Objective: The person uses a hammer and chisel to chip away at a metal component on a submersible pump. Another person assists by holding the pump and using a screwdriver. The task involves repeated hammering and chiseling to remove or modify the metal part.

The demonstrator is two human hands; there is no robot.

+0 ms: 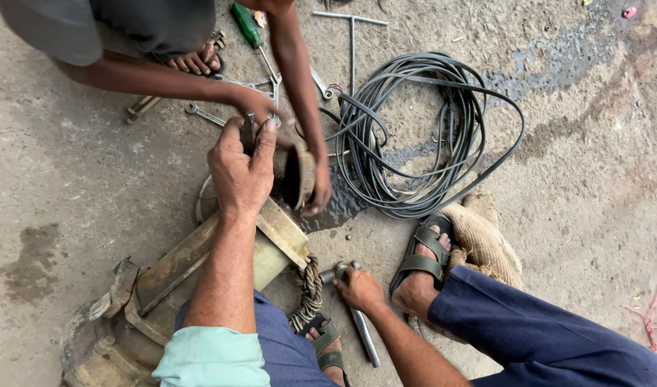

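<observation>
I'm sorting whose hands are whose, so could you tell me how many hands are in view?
4: left hand on the metal part; right hand on a steel rod; a co-worker's two hands opposite.

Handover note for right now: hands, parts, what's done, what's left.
Left hand: gripping a small dark tool pressed onto the end of the machine housing, which lies on the ground.
Right hand: on the ground, closed on the head of a metal rod.
A co-worker's hands steady the same end of the housing.
Coiled black cable, green screwdriver and wrenches lie beyond.
Done: cannot tell from this view.
Left: the work at the housing end is still in hand.
</observation>
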